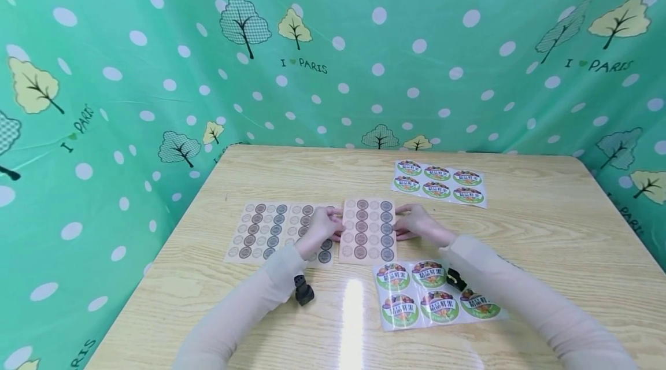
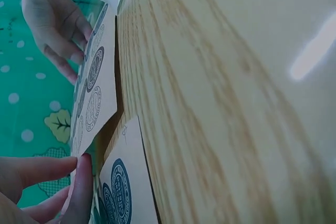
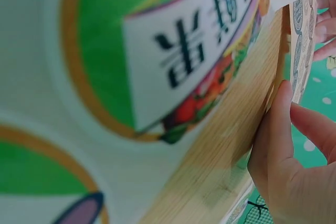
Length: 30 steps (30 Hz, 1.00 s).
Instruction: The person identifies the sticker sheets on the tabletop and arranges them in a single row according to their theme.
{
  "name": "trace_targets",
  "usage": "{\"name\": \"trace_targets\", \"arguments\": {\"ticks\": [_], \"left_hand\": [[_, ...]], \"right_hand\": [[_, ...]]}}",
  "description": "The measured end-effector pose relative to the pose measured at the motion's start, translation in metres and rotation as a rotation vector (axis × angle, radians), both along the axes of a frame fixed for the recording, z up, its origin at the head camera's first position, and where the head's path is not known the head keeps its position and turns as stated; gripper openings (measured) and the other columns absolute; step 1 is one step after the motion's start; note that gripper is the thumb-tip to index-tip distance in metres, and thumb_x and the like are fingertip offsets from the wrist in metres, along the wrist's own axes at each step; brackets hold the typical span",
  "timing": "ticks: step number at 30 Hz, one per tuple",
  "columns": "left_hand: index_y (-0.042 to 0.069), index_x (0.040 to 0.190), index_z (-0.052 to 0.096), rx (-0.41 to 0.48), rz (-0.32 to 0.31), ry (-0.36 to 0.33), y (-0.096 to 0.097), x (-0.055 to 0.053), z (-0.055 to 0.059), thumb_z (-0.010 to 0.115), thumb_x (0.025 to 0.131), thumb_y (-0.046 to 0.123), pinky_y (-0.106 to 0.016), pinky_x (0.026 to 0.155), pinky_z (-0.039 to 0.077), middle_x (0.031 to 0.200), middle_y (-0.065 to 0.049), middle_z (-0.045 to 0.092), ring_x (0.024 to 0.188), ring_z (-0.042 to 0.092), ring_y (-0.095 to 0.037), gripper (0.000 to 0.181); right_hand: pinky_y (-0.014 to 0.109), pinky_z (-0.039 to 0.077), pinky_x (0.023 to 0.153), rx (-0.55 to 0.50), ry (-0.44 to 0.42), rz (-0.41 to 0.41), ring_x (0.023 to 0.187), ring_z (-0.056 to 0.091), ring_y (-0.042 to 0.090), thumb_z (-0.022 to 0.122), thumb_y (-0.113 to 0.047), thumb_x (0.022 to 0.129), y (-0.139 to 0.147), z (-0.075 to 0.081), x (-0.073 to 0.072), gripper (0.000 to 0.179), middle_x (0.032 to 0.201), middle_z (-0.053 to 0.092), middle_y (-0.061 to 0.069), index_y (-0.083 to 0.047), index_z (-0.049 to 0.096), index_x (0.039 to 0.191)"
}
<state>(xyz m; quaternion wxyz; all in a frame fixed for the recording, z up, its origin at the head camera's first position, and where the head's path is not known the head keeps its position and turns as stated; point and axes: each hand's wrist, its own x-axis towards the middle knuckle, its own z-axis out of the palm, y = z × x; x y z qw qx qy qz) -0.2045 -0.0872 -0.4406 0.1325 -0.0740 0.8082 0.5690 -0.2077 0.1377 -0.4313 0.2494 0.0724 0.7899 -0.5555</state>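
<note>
Between both hands is a tan sheet of round stickers (image 1: 367, 231), its columns printed in brown, grey and pale outlines. My left hand (image 1: 324, 224) pinches its left edge between thumb and finger; in the left wrist view that edge stands raised off the wood. On the opposite edge, my right hand (image 1: 418, 224) pinches the sheet, thumb (image 3: 281, 119) on the near side. Two similar sticker sheets (image 1: 256, 232) lie flat to the left, the inner one partly covered by the left hand.
Below my right forearm lies a glossy white sheet of fruit-printed oval stickers (image 1: 408, 292). A matching sheet (image 1: 439, 183) lies farther back on the wooden table (image 1: 291, 173). Green patterned cloth (image 1: 333, 69) hangs behind and at the sides.
</note>
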Motion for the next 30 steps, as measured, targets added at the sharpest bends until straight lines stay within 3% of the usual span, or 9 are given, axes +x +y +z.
{"name": "trace_targets", "arguments": {"ticks": [11, 30], "left_hand": [[-0.008, 0.115, 0.056, -0.085, -0.024, 0.039, -0.003, 0.003, -0.002, 0.063, 0.072, -0.013, -0.023, 0.047, 0.054, 0.08, -0.013, 0.061, 0.046, 0.054, -0.008, 0.043], [-0.007, 0.117, 0.055, -0.183, -0.063, 0.078, -0.003, 0.01, -0.003, 0.063, 0.074, -0.01, -0.022, 0.047, 0.054, 0.075, -0.007, 0.055, 0.049, 0.055, -0.009, 0.044]], "right_hand": [[0.027, 0.056, 0.06, 0.108, 0.048, 0.006, 0.062, 0.064, 0.015, 0.058, 0.001, 0.082, -0.007, -0.004, 0.001, 0.058, 0.093, 0.064, 0.018, 0.004, 0.034, 0.135], [0.026, 0.055, 0.053, 0.143, 0.11, 0.018, 0.052, 0.058, 0.013, 0.061, 0.01, 0.074, -0.014, -0.007, 0.003, 0.065, 0.075, 0.063, 0.015, 0.009, 0.033, 0.133]]}}
